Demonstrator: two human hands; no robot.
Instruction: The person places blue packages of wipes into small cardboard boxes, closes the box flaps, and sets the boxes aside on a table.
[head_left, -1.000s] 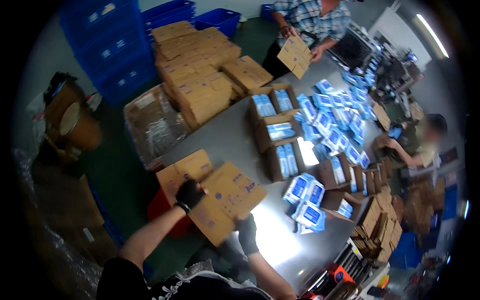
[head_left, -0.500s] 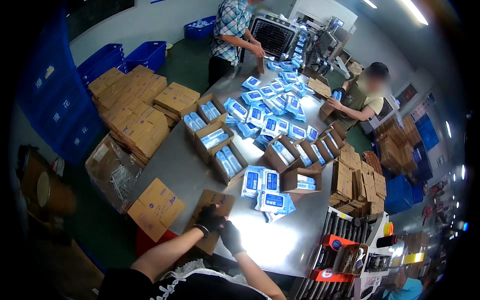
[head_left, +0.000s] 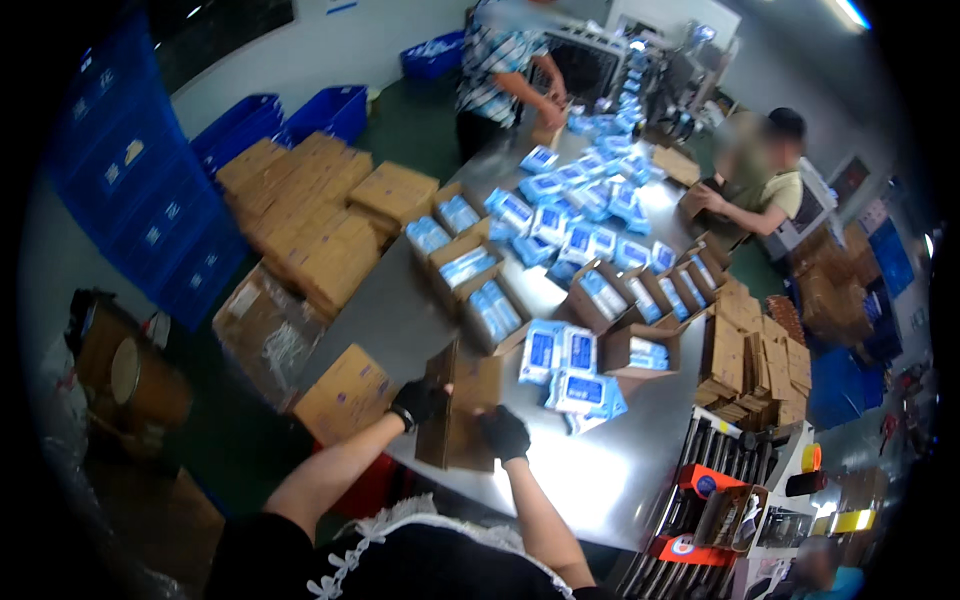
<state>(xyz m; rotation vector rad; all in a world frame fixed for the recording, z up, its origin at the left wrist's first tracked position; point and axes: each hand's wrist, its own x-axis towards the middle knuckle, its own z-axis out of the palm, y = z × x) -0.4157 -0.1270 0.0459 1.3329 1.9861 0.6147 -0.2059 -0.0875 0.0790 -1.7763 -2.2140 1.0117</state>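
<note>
A brown cardboard box (head_left: pixel 474 420), partly unfolded, stands at the near edge of the metal table with its panels spread apart. My left hand (head_left: pixel 420 402), in a black glove with bare fingertips, grips its left panel. On the other side my right hand (head_left: pixel 504 434), gloved the same way, holds the right panel by its edge. Left of it lies a flat folded carton (head_left: pixel 345 392). Several blue and white wipe packs (head_left: pixel 578 380) lie in a small pile right of my right hand. Farther back, open boxes (head_left: pixel 492 308) hold packs standing on edge.
More wipe packs (head_left: pixel 560 200) are heaped mid-table. Two co-workers stand at the far end, each handling cardboard. Stacks of flat cartons (head_left: pixel 310 220) rise at left, others (head_left: pixel 745 355) at right. A roller conveyor (head_left: pixel 690 480) adjoins the table's right side.
The flat carton under my hands has been lifted and opened out into a box shape. My hands have moved apart, one to each side. The whole view has shifted slightly.
</note>
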